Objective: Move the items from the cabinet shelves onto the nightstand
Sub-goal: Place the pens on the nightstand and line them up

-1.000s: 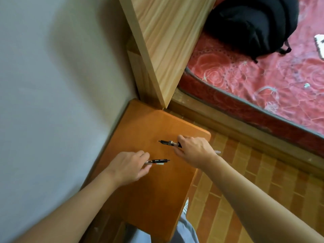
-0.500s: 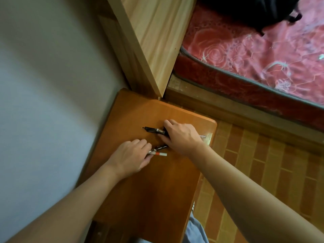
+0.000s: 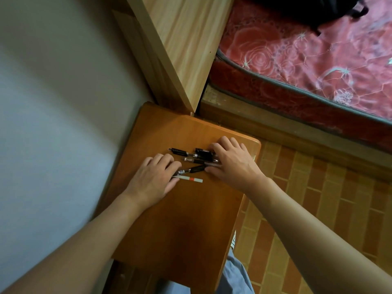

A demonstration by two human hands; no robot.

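Both hands flat on nightstand (image 3: 182,225): left hand (image 3: 153,179) fingers over white pen (image 3: 189,179), right hand (image 3: 232,164) covering black pens (image 3: 198,157), neither gripping.

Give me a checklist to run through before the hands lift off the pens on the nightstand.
1. Pens on the nightstand top: ok, the black pens and the white pen with a red band lie on it.
2. Pens away from the edges: ok, the cluster sits mid-surface.
3. Left hand grip released: cannot tell, its fingers cover the pen ends.
4. Right hand grip released: ok, fingers spread flat over the pens.
5. Pens settled, not rolling: cannot tell from one frame.
6. Cabinet shelves emptied: cannot tell, the shelves are out of view.
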